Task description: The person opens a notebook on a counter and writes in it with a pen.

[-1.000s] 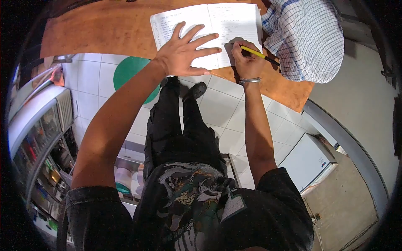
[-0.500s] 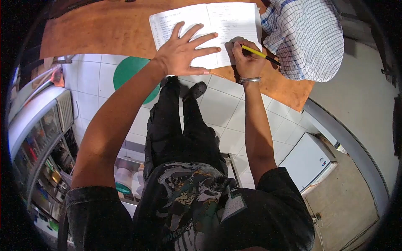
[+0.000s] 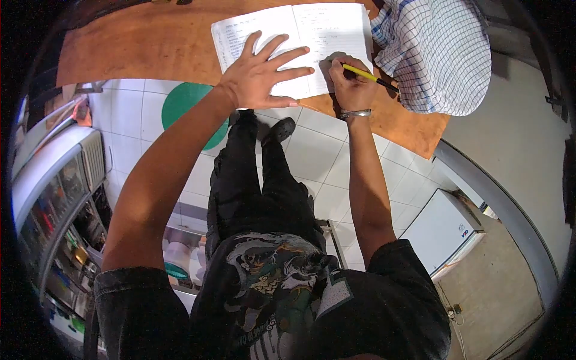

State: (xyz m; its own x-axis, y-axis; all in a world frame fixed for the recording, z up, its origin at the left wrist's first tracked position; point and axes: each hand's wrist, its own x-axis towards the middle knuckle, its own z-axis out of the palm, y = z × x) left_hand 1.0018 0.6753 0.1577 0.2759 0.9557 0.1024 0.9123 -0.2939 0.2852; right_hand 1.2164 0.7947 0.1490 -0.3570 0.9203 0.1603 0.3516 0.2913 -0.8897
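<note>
An open notebook (image 3: 330, 33) with handwriting on both pages lies on the wooden table (image 3: 144, 45). Spread flat across its left page and lower middle is my left hand (image 3: 259, 77), fingers apart, holding nothing. My right hand (image 3: 353, 84) rests at the lower part of the right page, its fingers closed around a yellow and black pen (image 3: 367, 74). The pen slants with its back end toward the right; its tip is hidden by the fingers. A metal bracelet (image 3: 356, 113) circles my right wrist.
A checkered cloth (image 3: 441, 57) sits on the table right of the notebook. Below are a tiled floor (image 3: 309, 147), a green round thing (image 3: 183, 108), a white box-like appliance (image 3: 441, 231) at the right and a glass-fronted case (image 3: 63, 198) at the left.
The notebook and both hands have shifted slightly left in view. My right hand keeps its hold on the pen, and my left hand stays spread on the page.
</note>
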